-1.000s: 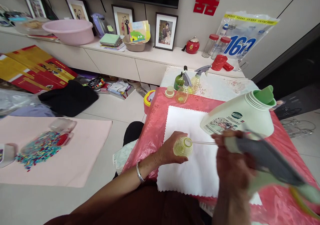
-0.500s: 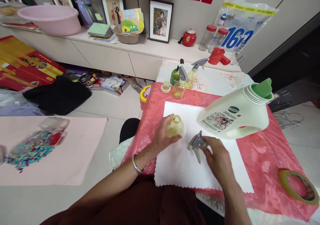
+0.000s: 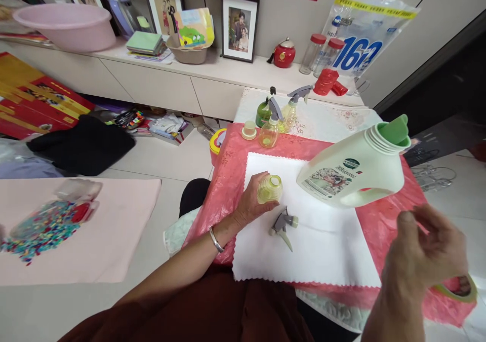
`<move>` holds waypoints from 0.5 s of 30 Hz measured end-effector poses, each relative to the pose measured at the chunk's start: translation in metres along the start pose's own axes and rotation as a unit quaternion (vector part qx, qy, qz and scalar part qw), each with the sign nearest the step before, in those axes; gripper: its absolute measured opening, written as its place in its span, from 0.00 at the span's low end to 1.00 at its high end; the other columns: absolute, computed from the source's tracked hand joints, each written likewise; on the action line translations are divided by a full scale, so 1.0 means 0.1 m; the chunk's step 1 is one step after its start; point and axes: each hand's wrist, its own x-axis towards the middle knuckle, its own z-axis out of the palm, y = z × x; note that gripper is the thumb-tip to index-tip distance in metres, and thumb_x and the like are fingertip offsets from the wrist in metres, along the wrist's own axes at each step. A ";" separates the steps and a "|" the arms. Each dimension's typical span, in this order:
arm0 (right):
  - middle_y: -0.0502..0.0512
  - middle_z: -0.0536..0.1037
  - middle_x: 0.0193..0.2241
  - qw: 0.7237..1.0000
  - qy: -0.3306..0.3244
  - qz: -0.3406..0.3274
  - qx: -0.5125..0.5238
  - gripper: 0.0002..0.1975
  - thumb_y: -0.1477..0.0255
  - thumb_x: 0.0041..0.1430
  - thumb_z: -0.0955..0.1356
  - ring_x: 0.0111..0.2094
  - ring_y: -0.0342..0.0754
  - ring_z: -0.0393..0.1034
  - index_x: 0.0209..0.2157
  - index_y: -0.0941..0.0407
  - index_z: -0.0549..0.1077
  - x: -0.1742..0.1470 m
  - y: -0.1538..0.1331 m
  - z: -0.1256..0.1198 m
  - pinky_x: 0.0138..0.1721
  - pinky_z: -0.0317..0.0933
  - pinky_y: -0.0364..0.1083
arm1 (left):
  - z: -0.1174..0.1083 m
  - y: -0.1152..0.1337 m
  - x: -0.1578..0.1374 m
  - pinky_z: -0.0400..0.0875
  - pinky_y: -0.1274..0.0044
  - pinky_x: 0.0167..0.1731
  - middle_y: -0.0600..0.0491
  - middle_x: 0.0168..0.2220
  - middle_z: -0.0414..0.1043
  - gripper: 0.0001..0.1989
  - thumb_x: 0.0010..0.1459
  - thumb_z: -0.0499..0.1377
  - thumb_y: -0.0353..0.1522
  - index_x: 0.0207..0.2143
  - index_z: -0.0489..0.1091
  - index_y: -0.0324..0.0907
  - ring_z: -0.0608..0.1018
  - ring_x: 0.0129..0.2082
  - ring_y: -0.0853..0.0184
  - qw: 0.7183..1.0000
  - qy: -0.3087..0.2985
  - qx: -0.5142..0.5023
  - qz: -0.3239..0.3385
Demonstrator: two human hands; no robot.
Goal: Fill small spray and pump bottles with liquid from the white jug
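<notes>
- head view, clock face centred on the white sheet, 12 at its far edge: the bench (image 3: 326, 121) wears a pale patterned cloth.
- red plastic cover (image 3: 379, 225): spread over much of the bench, running under the sheet.
- white sheet (image 3: 322, 256): flat on the cover, edges scalloped.
- pale green jug (image 3: 353, 180): at 2 o'clock, partly over the sheet, a green spout-shaped piece (image 3: 395, 130) at its mouth.
- right hand (image 3: 433, 245): at 3 o'clock, past the sheet's edge, fingers loosely bent; cannot tell whether they hold anything.
- left hand (image 3: 252, 200): at 10 o'clock, fingers wrapped round a small bottle.
- tape roll (image 3: 471, 290): at 4 o'clock, on the cover, partly hidden behind the right hand.
- small bottle (image 3: 269, 190): yellowish and ribbed, at 10 o'clock in the left hand, its uncovered mouth toward 1.
- grey-topped spray bottle (image 3: 269, 137): at 11 o'clock, beyond the sheet, just beside a round cap.
- spray head (image 3: 281, 224): loose on the sheet at 9 o'clock, trigger toward 5.
- round cap (image 3: 249, 130): on the cover.
</notes>
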 end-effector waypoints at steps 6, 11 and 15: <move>0.62 0.72 0.51 0.971 -0.182 0.104 0.110 0.42 0.59 0.42 0.75 0.53 0.56 0.70 0.60 0.60 0.74 0.28 0.29 0.13 0.56 0.67 0.52 | -0.02 0.08 -0.01 0.64 0.53 0.65 0.41 0.62 0.63 0.44 0.53 0.67 0.54 0.64 0.56 0.45 0.69 0.63 0.48 1.000 -0.008 0.009 0.021; 0.62 0.74 0.43 0.959 -0.189 0.140 0.160 0.33 0.59 0.39 0.76 0.43 0.50 0.72 0.46 0.63 0.76 0.37 0.52 0.40 0.50 0.68 0.46 | -0.02 0.12 -0.02 0.65 0.55 0.65 0.41 0.62 0.64 0.43 0.53 0.68 0.53 0.64 0.57 0.46 0.70 0.63 0.48 1.000 -0.004 0.005 0.018; 0.62 0.72 0.36 0.955 -0.177 0.158 0.177 0.31 0.56 0.34 0.77 0.35 0.50 0.70 0.37 0.63 0.72 0.49 0.67 0.64 0.37 0.68 0.45 | -0.01 0.05 -0.02 0.62 0.53 0.65 0.40 0.62 0.62 0.45 0.52 0.67 0.55 0.64 0.56 0.45 0.68 0.64 0.48 0.999 -0.011 0.012 0.030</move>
